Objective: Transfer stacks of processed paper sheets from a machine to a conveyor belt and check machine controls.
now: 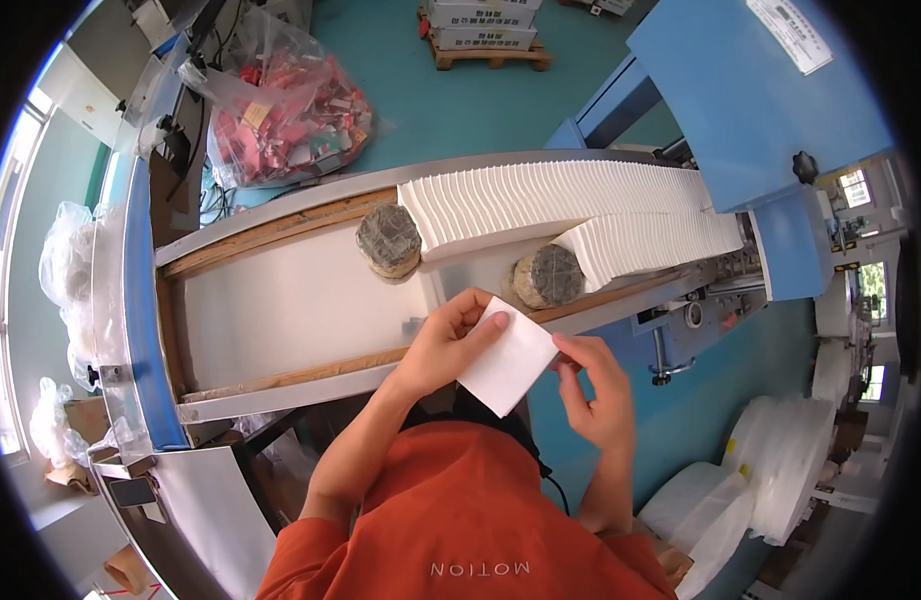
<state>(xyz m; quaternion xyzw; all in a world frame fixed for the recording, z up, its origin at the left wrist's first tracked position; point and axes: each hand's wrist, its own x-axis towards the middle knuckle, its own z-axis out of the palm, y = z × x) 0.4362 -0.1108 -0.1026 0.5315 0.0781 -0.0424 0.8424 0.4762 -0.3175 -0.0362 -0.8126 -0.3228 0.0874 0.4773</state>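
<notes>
A square white paper napkin (pixel 511 365), seemingly folded, is held in front of my chest, tilted with one corner toward me. My left hand (pixel 453 338) grips its upper left side, thumb on top and fingers underneath. At the right corner, my right hand (pixel 599 392) pinches the edge between thumb and finger. Beyond my hands, two long rows of white folded napkins (pixel 551 203) (pixel 661 246) stand on edge in a trough (pixel 301 320). A round, tape-wrapped block (pixel 389 243) rests against the end of the far row, and a similar block (pixel 549 277) against the near row.
Wooden strips (pixel 301 382) line the metal-edged trough. A blue machine (pixel 771 100) stands at its right end. Behind lie a clear bag of red and pink scraps (pixel 291 125) and boxes on a pallet (pixel 491 58). Large white rolls (pixel 781 460) stand at lower right.
</notes>
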